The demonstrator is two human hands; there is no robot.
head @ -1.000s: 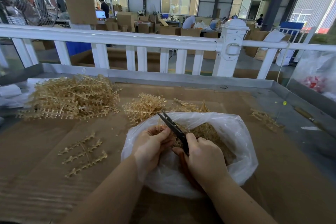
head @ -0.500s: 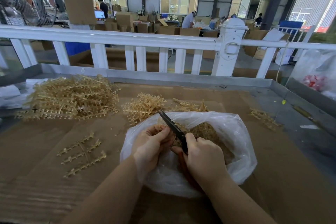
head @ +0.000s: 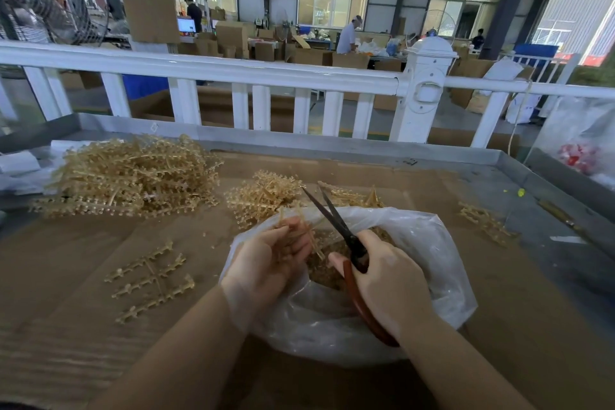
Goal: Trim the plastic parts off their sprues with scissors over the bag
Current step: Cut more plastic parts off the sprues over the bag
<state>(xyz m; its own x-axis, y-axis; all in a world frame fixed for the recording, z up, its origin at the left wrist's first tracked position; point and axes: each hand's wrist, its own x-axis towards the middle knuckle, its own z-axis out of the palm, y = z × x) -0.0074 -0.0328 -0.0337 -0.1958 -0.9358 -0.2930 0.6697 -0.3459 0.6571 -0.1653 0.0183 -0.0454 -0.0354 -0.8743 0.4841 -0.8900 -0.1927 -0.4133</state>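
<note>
The sprue (head: 299,236) sits in the left hand (head: 266,263), fingers curled round it, directly above the open mouth of the bag (head: 429,243). Its thin stem runs roughly away from the person, tilted slightly toward the scissors (head: 336,226). The right hand (head: 389,280) grips the scissors by the red handles; the blades stand parted in a narrow V, tips pointing away and left, just right of the sprue and not yet closed on it. The blades are the nearer tool to the cut point; the judgement is that a short leftward shift would bring a part between them.

Behind the bag lies a small heap (head: 263,200) of sprues; further left of the bag, a large heap (head: 133,176). One flat sprue (head: 153,280) lies on the worktop (head: 66,343) left of the bag. Nothing stands between blades and sprue.
</note>
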